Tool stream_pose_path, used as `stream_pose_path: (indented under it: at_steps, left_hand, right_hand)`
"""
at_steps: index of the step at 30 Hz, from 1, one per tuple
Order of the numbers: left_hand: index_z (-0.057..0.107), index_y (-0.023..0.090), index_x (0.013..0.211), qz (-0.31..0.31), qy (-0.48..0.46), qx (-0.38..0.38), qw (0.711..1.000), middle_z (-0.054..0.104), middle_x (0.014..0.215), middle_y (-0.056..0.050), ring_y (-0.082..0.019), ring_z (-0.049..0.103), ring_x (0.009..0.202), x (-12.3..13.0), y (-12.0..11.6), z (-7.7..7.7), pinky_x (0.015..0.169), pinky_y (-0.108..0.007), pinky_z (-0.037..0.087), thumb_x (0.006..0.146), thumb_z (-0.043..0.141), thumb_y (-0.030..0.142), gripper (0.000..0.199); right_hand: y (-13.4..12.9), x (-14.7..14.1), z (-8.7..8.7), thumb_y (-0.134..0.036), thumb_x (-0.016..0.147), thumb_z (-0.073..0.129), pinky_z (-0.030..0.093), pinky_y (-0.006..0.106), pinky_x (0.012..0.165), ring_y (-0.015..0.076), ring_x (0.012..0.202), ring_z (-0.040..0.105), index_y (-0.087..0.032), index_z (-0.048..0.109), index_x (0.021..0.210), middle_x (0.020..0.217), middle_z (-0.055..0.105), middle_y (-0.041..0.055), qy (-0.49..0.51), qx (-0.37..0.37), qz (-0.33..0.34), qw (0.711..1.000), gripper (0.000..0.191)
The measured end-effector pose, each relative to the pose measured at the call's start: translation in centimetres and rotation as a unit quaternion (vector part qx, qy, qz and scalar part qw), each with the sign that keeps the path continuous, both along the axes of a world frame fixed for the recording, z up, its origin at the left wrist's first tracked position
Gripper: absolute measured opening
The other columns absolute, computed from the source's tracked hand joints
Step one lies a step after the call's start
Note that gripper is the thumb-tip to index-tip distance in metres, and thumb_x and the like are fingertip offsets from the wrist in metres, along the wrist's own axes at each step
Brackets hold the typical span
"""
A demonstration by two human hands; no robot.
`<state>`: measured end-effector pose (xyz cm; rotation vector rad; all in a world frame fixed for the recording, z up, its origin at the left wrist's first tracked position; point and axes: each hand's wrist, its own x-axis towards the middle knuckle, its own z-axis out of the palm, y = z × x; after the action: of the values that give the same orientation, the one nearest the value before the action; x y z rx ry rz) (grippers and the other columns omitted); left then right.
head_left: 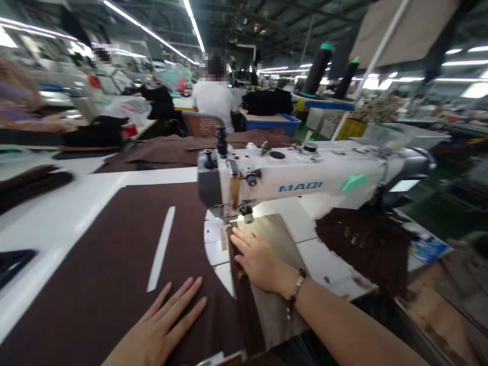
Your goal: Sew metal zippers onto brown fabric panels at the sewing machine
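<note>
My left hand (168, 317) lies flat with fingers spread on a large dark brown fabric panel (114, 254). A white strip (161, 249) rests on that panel, just beyond my fingertips. My right hand (259, 256), a beaded bracelet at its wrist, is stretched out over a beige fabric piece (280, 239) and a narrow dark brown strip (244, 305) along its left edge. The fingertips are close to the needle area of a white sewing machine (305, 178), where the strip's far end meets the presser foot. A light shines on the machine bed there.
More brown fabric (171, 150) is heaped behind the machine. A dark gathered cloth (362, 249) lies to the right of it. Tall thread cones (318, 71) stand beyond. A person in a white shirt (213, 101) sits ahead, near a blue bin (270, 123) with black cloth.
</note>
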<state>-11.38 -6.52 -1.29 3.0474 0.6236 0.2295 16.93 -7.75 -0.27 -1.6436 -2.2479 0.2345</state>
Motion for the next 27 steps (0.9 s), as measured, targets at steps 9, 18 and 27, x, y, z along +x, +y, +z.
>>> stream_pose_path:
  at_steps: [9,18,27]
  left_hand:
    - [0.031,0.026,0.134,0.023,0.055,-0.148,0.987,0.030,0.139,-0.001,-0.019,0.029,0.128,2.3,-1.1,4.0,0.105,-0.045,0.026,0.093,0.036,0.029,0.041]
    - [0.036,0.022,0.132,0.068,0.003,-0.314,0.947,0.037,0.136,-0.002,-0.015,0.032,0.126,5.4,0.8,7.2,0.108,-0.039,0.023,0.095,0.029,0.030,0.038]
    - [0.039,0.018,0.130,0.058,-0.024,-0.327,0.943,0.039,0.135,-0.005,-0.016,0.035,0.125,8.0,2.4,7.3,0.107,-0.036,0.026,0.094,0.030,0.028,0.038]
  right_hand:
    - [-0.2,-0.3,-0.2,-0.018,0.085,0.036,0.026,0.043,0.107,0.0189,0.128,0.029,-0.014,0.039,0.130,0.139,0.032,0.0080,-0.020,-0.003,0.005,1.000,0.045]
    - [0.0,-0.1,-0.3,-0.016,0.086,0.032,0.025,0.043,0.107,0.0181,0.130,0.026,-0.012,0.037,0.131,0.141,0.029,0.0079,-0.046,-0.028,0.005,0.999,0.046]
    - [0.2,1.6,-2.3,-0.024,0.076,0.046,0.017,0.044,0.109,0.0192,0.132,0.019,-0.014,0.023,0.138,0.143,0.021,0.0087,-0.002,-0.017,0.066,0.998,0.067]
